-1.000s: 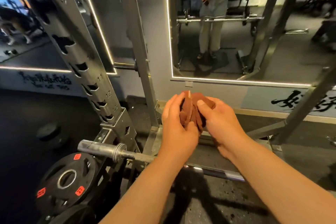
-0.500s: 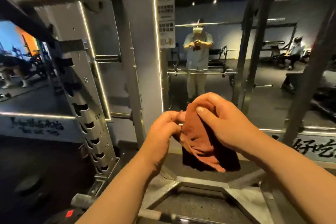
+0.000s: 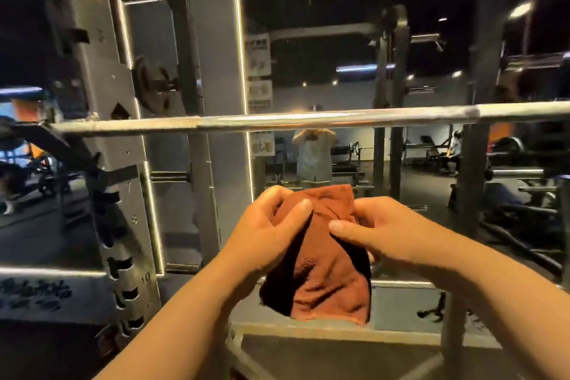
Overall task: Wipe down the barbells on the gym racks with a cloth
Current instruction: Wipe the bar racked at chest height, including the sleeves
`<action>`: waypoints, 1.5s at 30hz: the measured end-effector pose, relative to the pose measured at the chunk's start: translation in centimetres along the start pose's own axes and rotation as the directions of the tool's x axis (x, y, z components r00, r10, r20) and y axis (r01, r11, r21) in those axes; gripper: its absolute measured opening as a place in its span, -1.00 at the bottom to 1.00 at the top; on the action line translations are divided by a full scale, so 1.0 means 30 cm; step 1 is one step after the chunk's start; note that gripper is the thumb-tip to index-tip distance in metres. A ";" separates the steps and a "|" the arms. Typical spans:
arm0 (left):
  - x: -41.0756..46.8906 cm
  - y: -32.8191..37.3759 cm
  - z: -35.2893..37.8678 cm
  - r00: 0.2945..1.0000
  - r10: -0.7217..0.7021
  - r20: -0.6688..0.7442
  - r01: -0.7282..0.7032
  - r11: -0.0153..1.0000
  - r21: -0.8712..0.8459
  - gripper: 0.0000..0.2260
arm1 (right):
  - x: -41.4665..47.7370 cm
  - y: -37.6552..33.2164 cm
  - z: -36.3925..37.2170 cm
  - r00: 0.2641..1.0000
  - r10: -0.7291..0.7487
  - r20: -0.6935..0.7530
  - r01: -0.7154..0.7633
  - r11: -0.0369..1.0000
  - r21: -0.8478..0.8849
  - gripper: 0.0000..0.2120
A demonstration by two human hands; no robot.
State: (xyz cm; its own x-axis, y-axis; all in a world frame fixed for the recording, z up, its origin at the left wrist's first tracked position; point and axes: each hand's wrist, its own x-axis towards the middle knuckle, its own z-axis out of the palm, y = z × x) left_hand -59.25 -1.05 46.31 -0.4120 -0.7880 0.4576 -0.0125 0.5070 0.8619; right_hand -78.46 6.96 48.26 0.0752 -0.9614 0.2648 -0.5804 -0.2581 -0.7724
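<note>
A steel barbell lies level across the rack at about chest height, spanning the whole view. Below it I hold a rust-red cloth with both hands. My left hand grips its upper left part, thumb laid across the front. My right hand pinches the upper right part, thumb on the fabric. The cloth hangs unfolded below my hands, well under the bar and not touching it.
The rack's grey upright with numbered slots stands at the left, holding the bar's end. A wall mirror behind the rack reflects me and the gym. The rack's base frame lies on the floor below the cloth.
My view has lifted from the low barbell and floor plates to the upper barbell, now at mid-frame. The bunched cloth has been spread open and hangs between both hands.
</note>
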 end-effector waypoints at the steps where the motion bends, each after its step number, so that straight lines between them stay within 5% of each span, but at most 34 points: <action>1: 0.004 0.029 -0.002 1.000 -0.010 -0.028 0.010 1.000 0.016 -0.88 | -0.011 -0.015 -0.013 0.999 0.001 -0.050 0.004 0.996 0.089 -0.80; 3: 0.012 0.064 -0.017 0.998 -0.056 0.021 0.056 0.998 0.000 -0.79 | -0.024 -0.036 -0.036 0.990 0.029 -0.136 0.008 0.965 0.261 -0.76; 6: -0.008 0.111 -0.047 0.941 -0.129 0.313 0.150 0.988 -0.042 -0.56 | -0.040 -0.095 -0.067 0.970 0.086 -0.228 -0.001 0.937 0.350 -0.72; 9: -0.017 0.158 -0.046 0.958 -0.125 0.256 0.152 0.984 -0.088 -0.36 | -0.055 -0.141 -0.108 0.941 0.114 -0.319 0.005 0.938 0.347 -0.66; 13: -0.001 0.237 -0.049 0.995 -0.079 0.054 0.092 0.947 -0.308 -0.49 | -0.064 -0.176 -0.147 0.906 0.090 -0.414 0.012 0.971 0.238 -0.69; 15: 0.006 0.282 -0.045 1.000 -0.017 0.024 0.023 0.964 -0.264 -0.69 | -0.064 -0.190 -0.166 0.891 0.072 -0.449 0.025 0.978 0.206 -0.79; 17: 0.012 0.318 -0.039 0.999 0.021 0.027 -0.015 0.982 -0.188 -0.85 | -0.062 -0.206 -0.185 0.880 0.111 -0.462 0.008 0.969 0.248 -0.68; 20: 0.028 0.339 -0.053 0.994 0.030 0.106 -0.018 0.993 -0.116 -0.80 | -0.079 -0.245 -0.217 0.945 0.084 -0.317 0.022 0.948 0.317 -0.67; 22: 0.035 0.334 -0.075 0.971 0.023 0.238 -0.040 0.997 0.064 -0.57 | -0.088 -0.249 -0.240 0.986 0.032 -0.163 0.019 0.954 0.299 -0.57; 24: 0.037 0.327 -0.084 0.949 0.007 0.314 -0.084 0.969 0.233 -0.54 | -0.090 -0.249 -0.246 0.997 0.015 -0.072 -0.013 1.000 0.026 -0.46; 26: 0.046 0.310 -0.082 0.955 0.063 0.289 -0.172 0.913 0.370 -0.75 | -0.078 -0.249 -0.229 0.995 -0.026 -0.092 -0.005 0.948 -0.319 -0.56; 31: 0.067 0.281 -0.073 0.975 0.205 0.084 -0.220 0.839 0.498 -0.88 | -0.049 -0.212 -0.203 0.935 -0.203 -0.291 0.018 0.846 -0.532 -0.95; 35: 0.066 0.314 -0.027 0.984 0.110 0.140 -0.144 0.953 0.268 -0.88 | -0.043 -0.203 -0.219 0.881 -0.215 -0.421 0.029 0.914 -0.405 -0.86; 42: 0.098 0.319 0.121 0.987 0.121 0.107 -0.141 0.968 0.206 -0.89 | -0.105 -0.088 -0.222 0.802 -0.122 -0.584 -0.099 0.938 -0.332 -0.58; 45: 0.116 0.325 0.177 0.983 0.131 0.127 -0.152 0.972 0.177 -0.89 | -0.141 -0.049 -0.208 0.815 0.005 -0.580 -0.139 0.972 -0.187 -0.74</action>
State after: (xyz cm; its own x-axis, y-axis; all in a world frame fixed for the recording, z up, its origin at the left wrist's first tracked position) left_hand -65.66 3.00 55.15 -0.5223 -0.6643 0.5347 -0.1110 0.6746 0.7298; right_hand -82.99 12.01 51.87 -0.4121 -0.7290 0.5466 -0.7266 -0.0991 -0.6799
